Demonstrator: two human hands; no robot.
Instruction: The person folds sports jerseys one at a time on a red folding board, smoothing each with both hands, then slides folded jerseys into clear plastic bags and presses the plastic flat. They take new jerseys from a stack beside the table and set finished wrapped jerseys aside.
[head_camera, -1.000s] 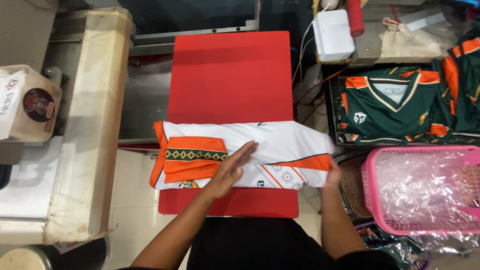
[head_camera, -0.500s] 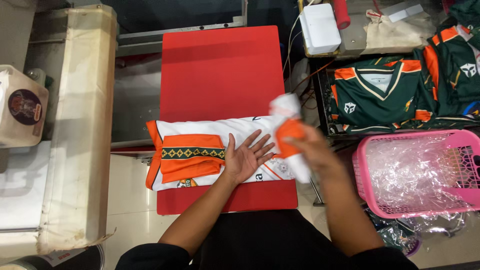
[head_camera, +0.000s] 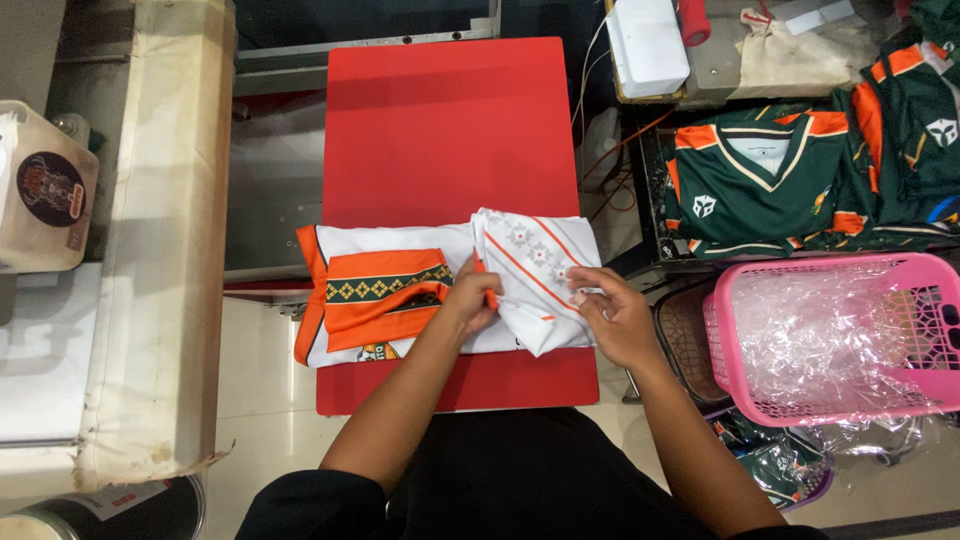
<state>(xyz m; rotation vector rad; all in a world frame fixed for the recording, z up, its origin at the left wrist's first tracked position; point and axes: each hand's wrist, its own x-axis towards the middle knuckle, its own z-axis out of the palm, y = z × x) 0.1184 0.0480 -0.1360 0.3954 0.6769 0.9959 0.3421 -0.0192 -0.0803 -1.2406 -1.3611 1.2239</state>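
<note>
**Both hands on the folded jersey**

Your left hand (head_camera: 472, 300) pinches the orange-trimmed edge of the white jersey (head_camera: 440, 290), fingers closed on the cloth. Your right hand (head_camera: 612, 318) presses the folded-over flap (the patterned white part), fingertips curled onto its edge. The jersey lies across the near end of the red surface (head_camera: 440, 130). To your right sit a pink basket (head_camera: 935, 275) and green jerseys (head_camera: 760, 180).

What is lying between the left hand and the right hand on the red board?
In the head view, the folded-over white part of the jersey lies between the left hand and the right hand; both hands touch it.
</note>
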